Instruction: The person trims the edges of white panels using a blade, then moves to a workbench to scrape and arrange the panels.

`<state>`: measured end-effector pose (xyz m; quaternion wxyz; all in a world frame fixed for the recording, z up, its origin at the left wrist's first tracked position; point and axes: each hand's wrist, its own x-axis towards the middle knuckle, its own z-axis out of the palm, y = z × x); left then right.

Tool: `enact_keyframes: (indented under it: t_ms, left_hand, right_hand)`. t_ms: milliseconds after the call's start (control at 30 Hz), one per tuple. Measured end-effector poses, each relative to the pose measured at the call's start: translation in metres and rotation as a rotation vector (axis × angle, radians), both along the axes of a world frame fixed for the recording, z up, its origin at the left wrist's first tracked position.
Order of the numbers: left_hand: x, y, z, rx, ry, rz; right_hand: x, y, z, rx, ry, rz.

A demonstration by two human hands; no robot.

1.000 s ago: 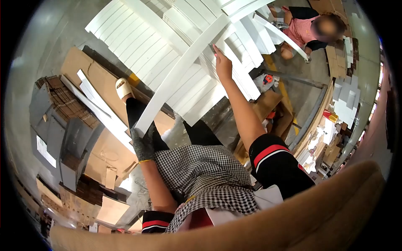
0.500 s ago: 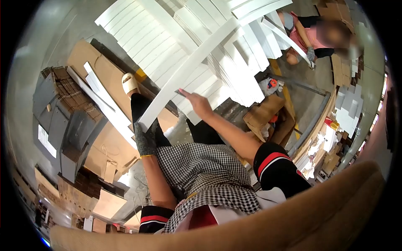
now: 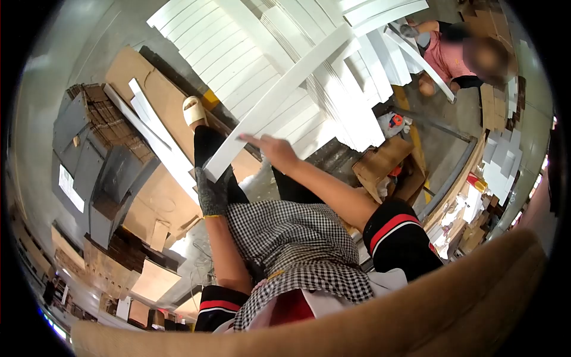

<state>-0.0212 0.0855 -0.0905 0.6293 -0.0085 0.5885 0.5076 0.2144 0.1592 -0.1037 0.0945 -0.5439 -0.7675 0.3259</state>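
Note:
My left hand [image 3: 211, 193], in a dark grey knit glove, grips the near end of a long white board [image 3: 279, 89]. The board slants up and away to the right, its far part lying across stacked white boards [image 3: 238, 65]. My bare right hand [image 3: 276, 153] is closed, with the index finger stretched toward the board's face. A small dark object shows at that fingertip, too small to name. The fingertip is at or very near the board's right edge; contact is hard to make out.
Grey panels [image 3: 77, 143] and cardboard [image 3: 148, 77] with white strips lie at left. An open cardboard box [image 3: 383, 163] stands at right beside a metal frame rail [image 3: 455, 172]. At upper right, a co-worker in pink [image 3: 443, 59] is beside another white strip [image 3: 422, 62].
My right hand has moved slightly left and down along the board toward my gloved hand. The view has shifted slightly. The co-worker's gloved hand has moved up to the strip's far end.

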Motion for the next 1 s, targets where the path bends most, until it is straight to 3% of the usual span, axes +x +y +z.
enact_keyframes:
  t_ms: [33, 67, 100, 133, 167, 233, 333, 367, 400, 433, 500, 567, 633, 700, 733, 767, 800, 833, 867, 900, 1000]
  left_hand:
    - [-0.001, -0.003, -0.008, 0.049, 0.193, -0.166]
    - [-0.005, -0.008, -0.015, 0.041, 0.166, -0.162]
    - [-0.007, -0.011, -0.018, 0.033, 0.139, -0.157]
    - [-0.009, -0.013, -0.02, 0.024, 0.112, -0.152]
    - [0.0, -0.004, -0.003, -0.019, -0.189, 0.031]
    - [-0.004, -0.008, -0.005, 0.021, -0.265, -0.081]
    - [-0.007, -0.011, -0.009, 0.052, -0.263, -0.128]
    - [-0.009, -0.012, -0.009, 0.06, -0.26, -0.149]
    - [-0.009, -0.011, -0.011, 0.071, -0.258, -0.167]
    - [-0.008, -0.012, -0.013, 0.059, -0.267, -0.146]
    - [-0.006, -0.011, -0.017, 0.037, -0.284, -0.118]
    - [-0.004, -0.01, -0.006, 0.013, -0.301, -0.094]
    - [-0.007, -0.014, -0.01, 0.018, -0.323, -0.112]
    - [-0.005, -0.014, -0.007, -0.03, -0.301, -0.07]
    - [-0.005, -0.013, -0.006, -0.046, -0.289, -0.054]
    - [-0.004, -0.012, -0.004, -0.064, -0.279, -0.04]
    - [-0.005, -0.014, -0.008, -0.021, -0.314, -0.034]
    - [-0.007, -0.018, -0.012, -0.039, -0.304, -0.036]
    - [-0.011, -0.02, -0.018, -0.054, -0.294, -0.036]
    - [-0.013, -0.021, -0.021, -0.067, -0.283, -0.036]
    - [-0.005, -0.014, -0.012, -0.02, -0.344, -0.003]
  right_hand:
    - [-0.006, -0.008, 0.003, 0.052, -0.008, 0.063]
    - [0.0, -0.003, 0.001, 0.067, 0.04, 0.006]
    - [0.008, 0.01, -0.012, 0.194, 0.226, -0.179]
    - [0.025, 0.022, -0.021, 0.102, 0.205, -0.354]
    - [0.041, 0.035, -0.029, 0.011, 0.192, -0.531]
    - [0.066, 0.052, -0.027, 0.311, 0.12, -0.617]
    - [0.036, 0.006, -0.01, -0.063, 0.032, -0.453]
    - [0.016, -0.024, -0.011, -0.043, 0.137, -0.363]
    - [0.002, -0.054, -0.019, -0.05, -0.072, -0.091]
    - [-0.011, -0.073, -0.013, -0.041, 0.096, -0.019]
    - [-0.019, -0.071, 0.009, -0.043, 0.018, 0.028]
    - [-0.008, -0.045, -0.018, 0.126, 0.218, -0.199]
    - [0.006, -0.001, -0.015, 0.025, 0.39, -0.537]
    - [0.013, 0.02, -0.016, 0.139, 0.128, -0.56]
    - [0.002, 0.013, -0.011, 0.007, 0.16, -0.554]
    - [-0.017, 0.002, -0.008, 0.186, 0.264, -0.391]
    - [-0.033, -0.027, -0.015, 0.077, 0.262, -0.267]
    - [-0.049, -0.053, -0.01, 0.056, 0.188, -0.039]
    - [-0.063, -0.066, 0.016, -0.177, 0.004, 0.26]
    - [-0.073, -0.084, 0.022, -0.155, -0.014, 0.314]
    - [-0.061, -0.073, 0.019, 0.001, 0.227, 0.065]
